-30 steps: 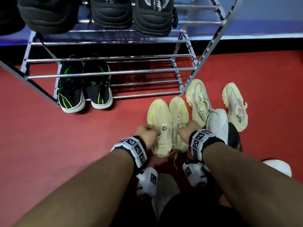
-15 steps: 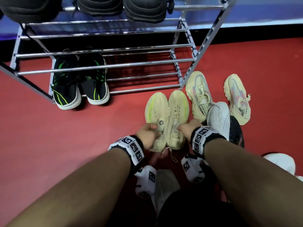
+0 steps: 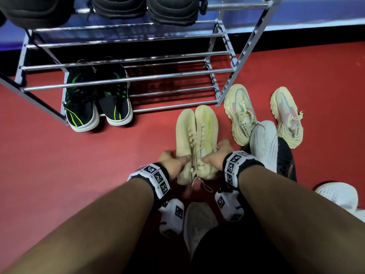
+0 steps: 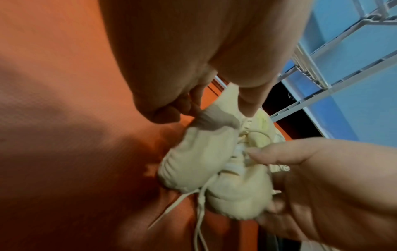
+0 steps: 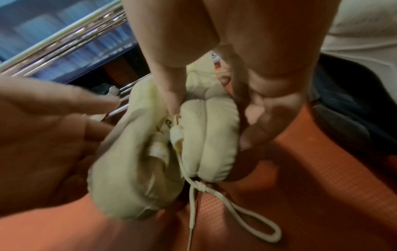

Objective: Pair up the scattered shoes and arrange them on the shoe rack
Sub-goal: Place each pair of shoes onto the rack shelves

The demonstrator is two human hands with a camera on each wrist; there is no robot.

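Note:
Two cream knit shoes, the left shoe point(image 3: 184, 135) and the right shoe point(image 3: 207, 123) with a neon yellow stripe, are pressed together side by side just above the red floor, toes toward the metal shoe rack point(image 3: 138, 78). My left hand point(image 3: 175, 162) grips the left shoe point(image 4: 199, 152) at its side. My right hand point(image 3: 215, 157) grips the right shoe point(image 5: 214, 135) near the heel. Loose laces point(image 5: 236, 203) dangle below the heels.
A black-and-green pair point(image 3: 81, 107) sits on the rack's bottom shelf at left; dark shoes point(image 3: 118, 4) fill the top shelf. Right of my hands lie two cream-and-pink chunky shoes point(image 3: 240, 113), a white shoe point(image 3: 263, 143), a black shoe point(image 3: 285, 159) and another white shoe point(image 3: 335, 194).
Both hands have tilted the cream shoes toward each other, so their laced tops now meet in the middle. The hands keep their hold.

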